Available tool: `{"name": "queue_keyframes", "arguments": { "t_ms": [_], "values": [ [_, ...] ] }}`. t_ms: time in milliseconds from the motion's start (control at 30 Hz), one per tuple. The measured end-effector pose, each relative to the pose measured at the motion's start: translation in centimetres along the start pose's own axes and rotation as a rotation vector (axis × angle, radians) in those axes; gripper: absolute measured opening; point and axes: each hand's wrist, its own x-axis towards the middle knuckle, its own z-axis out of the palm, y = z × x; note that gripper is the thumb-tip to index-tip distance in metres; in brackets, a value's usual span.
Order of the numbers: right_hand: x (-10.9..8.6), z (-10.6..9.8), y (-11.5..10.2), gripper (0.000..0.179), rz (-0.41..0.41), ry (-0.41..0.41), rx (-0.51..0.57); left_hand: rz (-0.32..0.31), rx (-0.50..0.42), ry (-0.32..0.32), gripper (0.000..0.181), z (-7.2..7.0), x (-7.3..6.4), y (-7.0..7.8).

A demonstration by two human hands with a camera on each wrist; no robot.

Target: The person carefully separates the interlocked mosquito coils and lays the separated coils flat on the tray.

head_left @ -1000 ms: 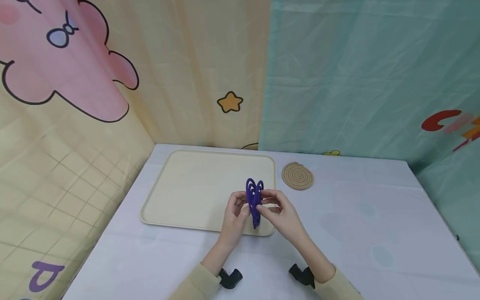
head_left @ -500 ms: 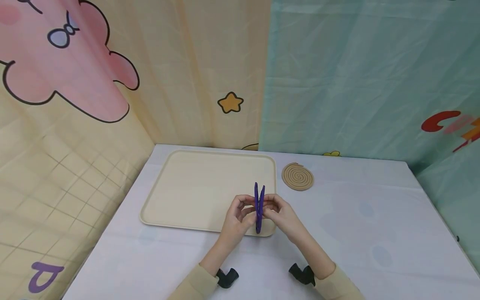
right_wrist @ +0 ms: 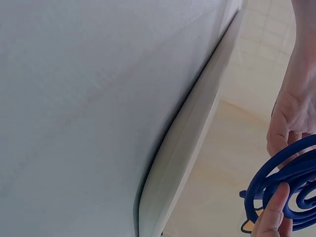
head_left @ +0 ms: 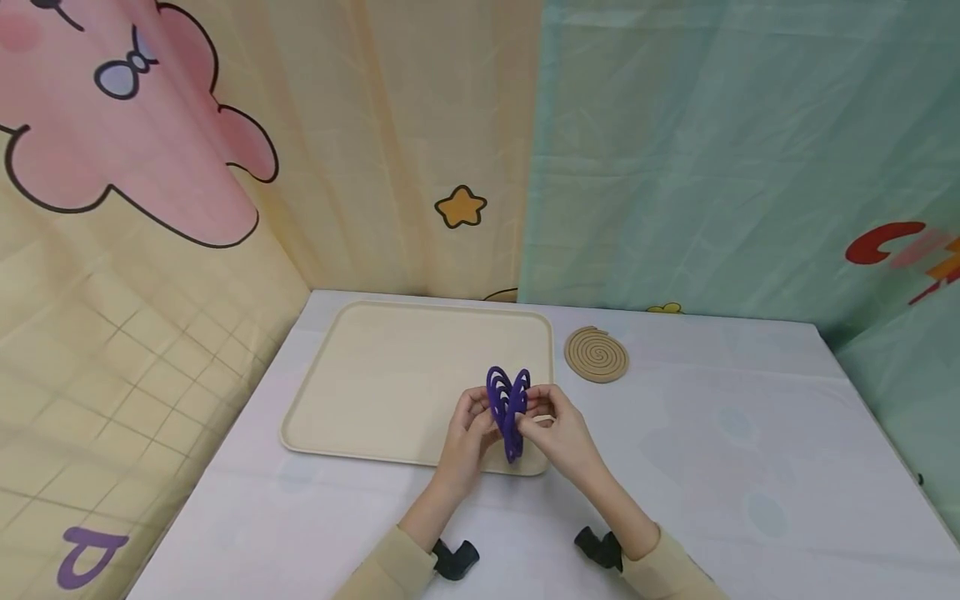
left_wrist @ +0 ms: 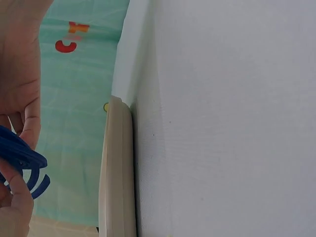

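A purple mosquito coil [head_left: 504, 410] is held up between both hands above the tray's front right corner in the head view. It looks like two spiral layers, spread apart at the top in a V and meeting at the bottom. My left hand [head_left: 467, 433] grips its left side, while the right hand [head_left: 561, 427] pinches the right side between thumb and fingers. Blue-looking coil loops [left_wrist: 19, 150] show at the left wrist view's edge. In the right wrist view, the rings of the coil [right_wrist: 284, 173] appear at the lower right, with fingertips against them.
A cream rectangular tray [head_left: 405, 375] lies under and behind the hands on a white-covered table [head_left: 697, 467]. Right of it sits a tan spiral coil [head_left: 597, 354], flat on the cloth. Printed curtains [head_left: 675, 167] rise behind. Black wrist mounts [head_left: 456, 560] stick out at both cuffs.
The purple coil turned edge-on half a second ago, then tilted back so its spirals show again. Its two layers now spread wider at the top. Both hands kept their grip and shifted only slightly.
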Motion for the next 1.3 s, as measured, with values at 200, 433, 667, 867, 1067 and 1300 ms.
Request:
{"name": "queue_keyframes", "arguments": {
  "t_ms": [200,433,667,867,1067,1300],
  "values": [
    [0.1,0.3,-0.1,0.035,-0.015,0.052,0.03,-0.005,-0.139,0.137,0.024,0.5,0.2,0.0],
    [0.2,0.6,0.1,0.037,-0.066,0.056,0.068,0.02,-0.168,0.171,0.029,1.0,0.2,0.0],
    [0.7,0.3,-0.2,0.04,-0.13,-0.034,0.05,0.021,-0.068,0.056,0.042,0.3,0.5,0.4],
    [0.8,0.2,-0.1,0.04,-0.129,-0.083,0.023,0.024,-0.019,-0.003,0.045,-0.1,0.6,0.6],
    [0.7,0.6,0.3,0.039,-0.107,-0.02,0.08,0.007,-0.116,0.068,0.034,0.0,0.5,0.1],
    [0.7,1.2,0.7,0.042,-0.13,0.068,0.078,0.031,-0.23,0.222,0.026,1.1,0.4,-0.3]
  ]
}}
